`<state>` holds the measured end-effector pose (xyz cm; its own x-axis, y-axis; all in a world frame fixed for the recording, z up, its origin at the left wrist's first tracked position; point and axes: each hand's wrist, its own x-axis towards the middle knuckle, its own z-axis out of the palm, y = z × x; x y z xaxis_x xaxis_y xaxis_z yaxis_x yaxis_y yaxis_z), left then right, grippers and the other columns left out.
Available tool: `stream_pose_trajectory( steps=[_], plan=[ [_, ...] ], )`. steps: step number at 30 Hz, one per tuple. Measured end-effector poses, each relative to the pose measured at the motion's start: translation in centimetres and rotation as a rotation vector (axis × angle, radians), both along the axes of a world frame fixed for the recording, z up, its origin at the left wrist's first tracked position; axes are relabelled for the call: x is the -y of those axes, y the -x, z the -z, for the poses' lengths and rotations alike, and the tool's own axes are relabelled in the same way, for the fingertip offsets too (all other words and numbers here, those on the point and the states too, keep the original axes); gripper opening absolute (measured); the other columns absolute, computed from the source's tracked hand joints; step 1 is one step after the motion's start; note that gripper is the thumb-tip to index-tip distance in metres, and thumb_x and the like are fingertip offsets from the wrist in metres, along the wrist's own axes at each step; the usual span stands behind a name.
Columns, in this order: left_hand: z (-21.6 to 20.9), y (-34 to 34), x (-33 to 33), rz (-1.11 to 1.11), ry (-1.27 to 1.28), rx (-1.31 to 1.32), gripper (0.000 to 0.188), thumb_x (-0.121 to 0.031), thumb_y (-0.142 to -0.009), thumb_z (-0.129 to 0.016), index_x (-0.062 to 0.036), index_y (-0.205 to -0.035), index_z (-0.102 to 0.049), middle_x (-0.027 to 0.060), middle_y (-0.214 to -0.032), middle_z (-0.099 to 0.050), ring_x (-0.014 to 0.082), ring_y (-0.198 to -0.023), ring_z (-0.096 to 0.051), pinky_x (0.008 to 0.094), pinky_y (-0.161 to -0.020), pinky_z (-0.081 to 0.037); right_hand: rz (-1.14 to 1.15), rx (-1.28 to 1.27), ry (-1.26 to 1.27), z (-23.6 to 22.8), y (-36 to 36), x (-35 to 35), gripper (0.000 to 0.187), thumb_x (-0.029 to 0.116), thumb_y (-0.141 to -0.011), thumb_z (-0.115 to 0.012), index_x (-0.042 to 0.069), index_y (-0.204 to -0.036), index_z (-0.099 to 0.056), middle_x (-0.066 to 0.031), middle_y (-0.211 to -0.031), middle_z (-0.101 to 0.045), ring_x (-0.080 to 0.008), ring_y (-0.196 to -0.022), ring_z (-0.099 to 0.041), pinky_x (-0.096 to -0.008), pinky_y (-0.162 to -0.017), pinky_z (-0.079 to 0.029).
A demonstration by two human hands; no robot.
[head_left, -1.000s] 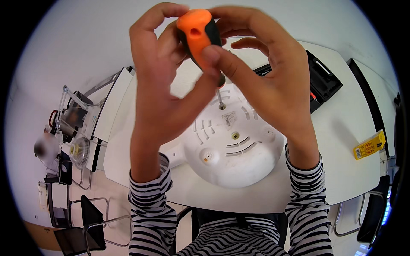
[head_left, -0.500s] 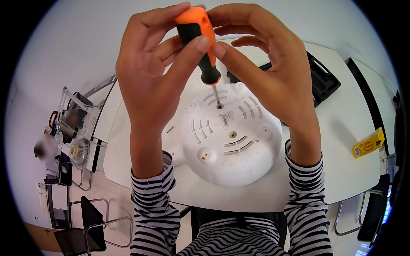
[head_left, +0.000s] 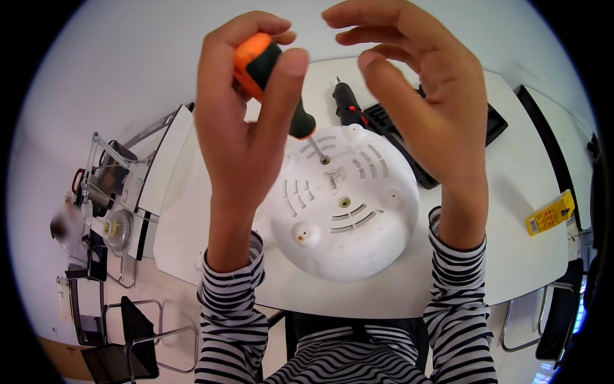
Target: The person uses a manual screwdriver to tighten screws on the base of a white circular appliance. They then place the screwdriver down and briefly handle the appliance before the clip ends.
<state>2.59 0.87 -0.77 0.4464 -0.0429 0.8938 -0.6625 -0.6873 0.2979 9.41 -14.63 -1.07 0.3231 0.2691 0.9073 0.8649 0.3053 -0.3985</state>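
My left hand (head_left: 238,137) is closed around the handle of an orange and black screwdriver (head_left: 263,67), which leans to the left. Its shaft goes down to a recessed hole near the far side of a white round appliance base (head_left: 377,230). The base lies with its slotted underside up, showing round feet, a small label and a greenish spot in the middle. Apart from the screwdriver, to the right, my right hand (head_left: 441,102) hovers open with curved fingers and holds nothing.
Behind the base lie a black electric screwdriver (head_left: 347,105) and an open black tool case (head_left: 427,177), partly hidden by my right hand. A yellow box (head_left: 550,214) sits at the right of the white table (head_left: 505,256). Chairs (head_left: 137,333) stand on the floor to the left and right.
My right hand has let go of the screwdriver and moved right, with its fingers spreading. The screwdriver handle has tipped left and lower in my left hand. The electric screwdriver has come into sight.
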Motion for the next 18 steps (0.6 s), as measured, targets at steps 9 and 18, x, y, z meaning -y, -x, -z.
stream_pose_trajectory(
  steps=[9, 18],
  plan=[
    [-1.5, 1.9, -0.8, 0.148, -0.139, -0.225, 0.039, -0.006, -0.086, -0.057, 0.0029, -0.122, -0.045, 0.0166, -0.116, -0.056, 0.0197, -0.092, -0.062, 0.0285, -0.077, -0.051, -0.042, 0.053, -0.152, 0.1, -1.1, 0.4, 0.026, -0.002, -0.078, -0.048, -0.008, -0.101, -0.059, -0.0162, -0.097, -0.065, -0.0205, -0.088, -0.064, -0.0304, -0.082, -0.050],
    [-0.5, -0.8, -1.0, 0.165, 0.036, -0.067, 0.034, -0.002, -0.086, -0.058, -0.0002, -0.117, -0.043, 0.0113, -0.096, -0.055, 0.0140, -0.078, -0.058, 0.0274, -0.069, -0.050, 0.108, 0.051, -0.129, -0.2, -0.3, 0.5, 0.023, 0.000, -0.080, -0.048, -0.008, -0.098, -0.061, -0.0157, -0.093, -0.065, -0.0190, -0.085, -0.063, -0.0291, -0.080, -0.050]
  ],
)
